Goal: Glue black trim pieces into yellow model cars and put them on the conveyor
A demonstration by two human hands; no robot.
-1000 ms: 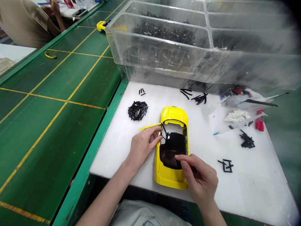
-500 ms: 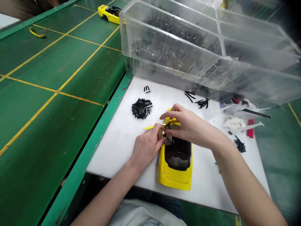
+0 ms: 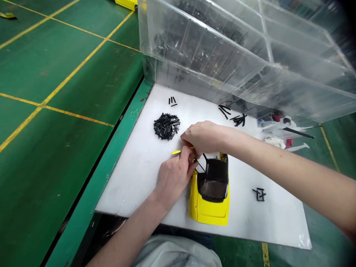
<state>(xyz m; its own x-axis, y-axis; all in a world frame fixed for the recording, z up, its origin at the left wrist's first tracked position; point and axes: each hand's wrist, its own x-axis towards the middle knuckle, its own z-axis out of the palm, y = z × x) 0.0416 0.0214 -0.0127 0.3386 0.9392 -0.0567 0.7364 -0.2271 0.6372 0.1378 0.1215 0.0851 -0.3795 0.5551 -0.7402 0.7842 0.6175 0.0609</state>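
Note:
A yellow model car (image 3: 213, 213) with a black roof and dark rear window lies on the white board, its rear toward me. My left hand (image 3: 175, 172) pinches the car's left side near the windscreen pillar, thumb and index finger pressed together. Out past those fingers, to the left, sticks a thin yellow piece (image 3: 176, 152) that looks like an open car door seen edge-on. My right hand (image 3: 204, 137) arches over the front of the car with its fingers curled down close to the left fingertips. Whatever its fingertips hold is hidden, as is most of the hood.
A pile of short black strips (image 3: 167, 126) lies left of my hands. More black strips (image 3: 238, 119) lie beyond, and a small black cluster (image 3: 259, 194) to the right. Clear plastic bins (image 3: 211, 59) stand behind the board (image 3: 133, 178). A green belt (image 3: 69, 155) runs along the left.
My right hand has turned over and shifted left, its fingers curling downward toward the left fingertips. My left hand keeps its pinch. The view has shifted, and the car on the belt is mostly out of frame.

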